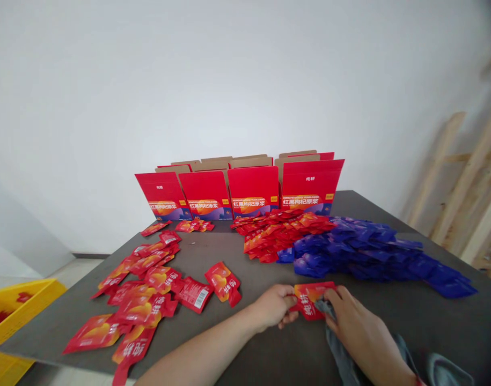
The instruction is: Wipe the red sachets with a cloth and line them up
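Near the front of the dark table, my left hand (278, 306) pinches one end of a red pouch (307, 301) with orange print and white characters. Over the other end of that pouch lies my right hand (356, 321), its fingers closed on a grey-blue cloth (337, 346) that touches the pouch's face. The cloth trails down toward the table edge. Just left of my left hand, a single red pouch (223, 283) lies flat. Farther left is a loose spread of similar red pouches (140, 303).
Behind my hands lie a heap of red pouches (273, 233) and a long heap of blue pouches (366, 252). Open red cartons (253, 187) stand in rows at the back of the table (213, 249). A yellow crate (31, 300) is at left; wooden slats (442, 166) lean at right.
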{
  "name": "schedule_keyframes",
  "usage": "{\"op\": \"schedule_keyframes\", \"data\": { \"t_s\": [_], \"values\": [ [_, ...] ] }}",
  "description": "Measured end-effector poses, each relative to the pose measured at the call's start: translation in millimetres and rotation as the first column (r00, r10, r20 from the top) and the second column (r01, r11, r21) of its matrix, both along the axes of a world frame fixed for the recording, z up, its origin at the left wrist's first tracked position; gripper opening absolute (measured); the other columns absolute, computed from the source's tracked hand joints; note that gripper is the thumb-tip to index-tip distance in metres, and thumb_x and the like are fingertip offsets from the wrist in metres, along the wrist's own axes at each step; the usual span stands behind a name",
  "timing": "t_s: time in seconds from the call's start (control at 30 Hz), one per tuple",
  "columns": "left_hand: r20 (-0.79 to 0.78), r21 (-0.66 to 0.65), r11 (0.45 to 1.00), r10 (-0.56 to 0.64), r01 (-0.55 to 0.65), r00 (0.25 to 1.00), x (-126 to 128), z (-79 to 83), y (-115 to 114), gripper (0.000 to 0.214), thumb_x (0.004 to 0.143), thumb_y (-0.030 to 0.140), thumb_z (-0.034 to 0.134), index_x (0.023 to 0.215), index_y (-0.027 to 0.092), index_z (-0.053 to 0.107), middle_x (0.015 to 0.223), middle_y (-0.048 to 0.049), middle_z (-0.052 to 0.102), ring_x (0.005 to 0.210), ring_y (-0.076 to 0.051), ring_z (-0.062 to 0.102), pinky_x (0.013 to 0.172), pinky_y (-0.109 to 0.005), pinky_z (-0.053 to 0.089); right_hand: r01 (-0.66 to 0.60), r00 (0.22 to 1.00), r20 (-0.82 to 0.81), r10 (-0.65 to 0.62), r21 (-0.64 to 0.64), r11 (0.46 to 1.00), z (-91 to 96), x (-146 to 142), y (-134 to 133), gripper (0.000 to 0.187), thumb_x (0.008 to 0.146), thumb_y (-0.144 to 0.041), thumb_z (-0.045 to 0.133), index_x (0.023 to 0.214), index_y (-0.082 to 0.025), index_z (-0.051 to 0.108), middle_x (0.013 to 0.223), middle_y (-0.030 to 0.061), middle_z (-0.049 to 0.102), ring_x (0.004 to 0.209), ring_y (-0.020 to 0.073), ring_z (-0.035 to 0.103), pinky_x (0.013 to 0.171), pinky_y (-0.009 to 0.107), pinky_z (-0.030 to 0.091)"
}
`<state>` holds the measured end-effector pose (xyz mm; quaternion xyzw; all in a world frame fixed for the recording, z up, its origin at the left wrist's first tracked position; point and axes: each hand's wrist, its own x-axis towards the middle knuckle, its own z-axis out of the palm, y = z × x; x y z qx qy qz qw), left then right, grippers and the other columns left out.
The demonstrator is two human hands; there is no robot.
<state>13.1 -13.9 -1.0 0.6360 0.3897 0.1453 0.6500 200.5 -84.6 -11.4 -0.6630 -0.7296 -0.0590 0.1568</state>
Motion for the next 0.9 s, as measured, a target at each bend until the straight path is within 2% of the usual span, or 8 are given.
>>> {"op": "schedule_keyframes", "data": {
  "t_s": [0.13,0.17,0.23,0.33,0.43,0.53,0.63,0.9],
  "values": [
    [-0.142,0.385,0.92,-0.015,0.069,0.99,-13,12.5,3,0.022,0.092,0.026,0.035,0.088,0.017,0.055,0.059,0.0042,0.053,0.048,-0.008,0.048,0.05,-0.018,0.039,0.12,0.993,-0.006,-0.12,-0.044,0.992,-2.3,56,1,0.012,0.084,-0.024,0.043,0.087,-0.023,0.054,0.084,0.0043,0.058,0.071,0.0175,0.061,0.061,0.03,0.043],
    [-0.182,0.551,0.825,-0.024,0.123,0.983,-17,17.1,4,0.024,0.094,0.026,0.036,0.09,0.018,0.058,0.066,0.0021,0.058,0.057,-0.009,0.054,0.057,-0.019,0.042,0.144,0.99,-0.006,-0.144,-0.047,0.989,0.2,67,1,0.013,0.085,-0.026,0.042,0.087,-0.022,0.054,0.083,0.0051,0.058,0.071,0.0183,0.061,0.062,0.031,0.043],
    [-0.283,0.81,0.526,-0.04,0.261,0.958,-24,25.6,6,0.024,0.096,0.025,0.038,0.102,0.02,0.061,0.082,-0.0012,0.063,0.076,-0.012,0.059,0.067,-0.021,0.043,0.182,0.983,-0.009,-0.182,-0.04,0.983,9.3,81,2,0.017,0.085,-0.029,0.041,0.09,-0.021,0.055,0.085,0.0063,0.058,0.072,0.0197,0.061,0.063,0.033,0.043],
    [-0.456,0.882,0.112,-0.045,0.458,0.889,-27,32.9,5,0.026,0.097,0.022,0.04,0.117,0.02,0.056,0.092,-0.0034,0.062,0.084,-0.014,0.058,0.071,-0.024,0.042,0.177,0.984,-0.025,-0.177,-0.011,0.984,28.8,71,1,0.02,0.087,-0.032,0.042,0.097,-0.022,0.055,0.094,0.0064,0.058,0.075,0.0192,0.062,0.064,0.033,0.044],
    [-0.545,0.837,-0.084,-0.026,0.541,0.838,-23,33.2,0,0.017,0.097,0.022,0.041,0.098,0.017,0.057,0.091,-0.0032,0.059,0.082,-0.014,0.055,0.07,-0.026,0.042,0.029,0.998,-0.049,-0.03,-0.014,0.999,41.8,26,-2,0.018,0.086,-0.027,0.046,0.101,-0.026,0.055,0.102,0.0035,0.057,0.079,0.0162,0.062,0.064,0.029,0.045],
    [-0.587,0.802,-0.152,-0.013,0.578,0.81,-19,29.3,-4,0.016,0.097,0.024,0.043,0.087,0.018,0.055,0.089,-0.0022,0.057,0.08,-0.013,0.053,0.067,-0.025,0.041,-0.115,0.993,-0.004,0.115,-0.071,0.991,38.3,-20,-8,0.016,0.079,-0.016,0.051,0.09,-0.027,0.056,0.096,0.0015,0.057,0.082,0.0159,0.061,0.062,0.026,0.045],
    [-0.617,0.776,-0.175,-0.013,0.606,0.787,-19,25.6,-4,0.013,0.095,0.025,0.047,0.086,0.019,0.054,0.087,-0.0015,0.057,0.078,-0.013,0.053,0.061,-0.025,0.04,-0.104,0.992,0.058,0.108,-0.069,0.992,24.3,-37,-9,0.019,0.076,-0.011,0.055,0.089,-0.025,0.056,0.094,0.0023,0.057,0.084,0.0181,0.061,0.06,0.027,0.045],
    [-0.621,0.777,-0.141,-0.011,0.614,0.784,-23,29.7,-2,0.008,0.094,0.024,0.049,0.088,0.02,0.054,0.087,-0.0012,0.057,0.078,-0.013,0.053,0.061,-0.026,0.04,0.062,0.996,0.06,-0.06,-0.032,0.998,4.5,40,-5,0.012,0.083,-0.021,0.051,0.093,-0.021,0.057,0.089,0.0044,0.058,0.075,0.019,0.064,0.061,0.03,0.046]
  ]
}}
